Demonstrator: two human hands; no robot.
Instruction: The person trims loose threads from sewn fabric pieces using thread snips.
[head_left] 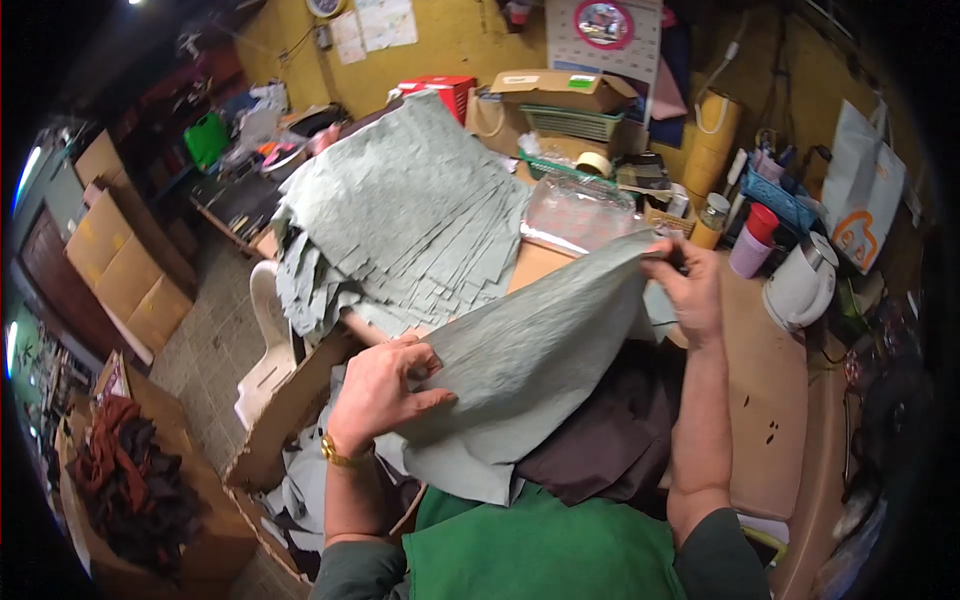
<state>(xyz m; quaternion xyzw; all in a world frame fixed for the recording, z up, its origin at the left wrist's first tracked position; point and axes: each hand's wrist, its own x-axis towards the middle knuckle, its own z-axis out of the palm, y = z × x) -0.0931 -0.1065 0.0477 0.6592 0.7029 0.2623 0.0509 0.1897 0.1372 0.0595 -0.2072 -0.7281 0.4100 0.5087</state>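
Note:
A grey-green sheet of leather-like material [520, 360] hangs slanted between my two hands, its lower part draped toward my lap. My right hand [688, 285] pinches the upper right corner between thumb and fingertips. At the left edge my left hand [385, 392], with a gold watch [343, 453] on the wrist, has curled fingers and its thumb against the sheet. Dark brown material [610, 440] lies under the sheet, over my green apron [540, 555]. Beyond my hands a large fanned stack of similar grey-green sheets [400, 200] lies on the table.
A clear plastic package [580, 212], a tape roll [593, 163] and a green basket [575, 122] stand behind. At right are a red cup [761, 224] and a white kettle [802, 283]. A cardboard box with scraps [290, 440] is left, near a white chair [265, 370].

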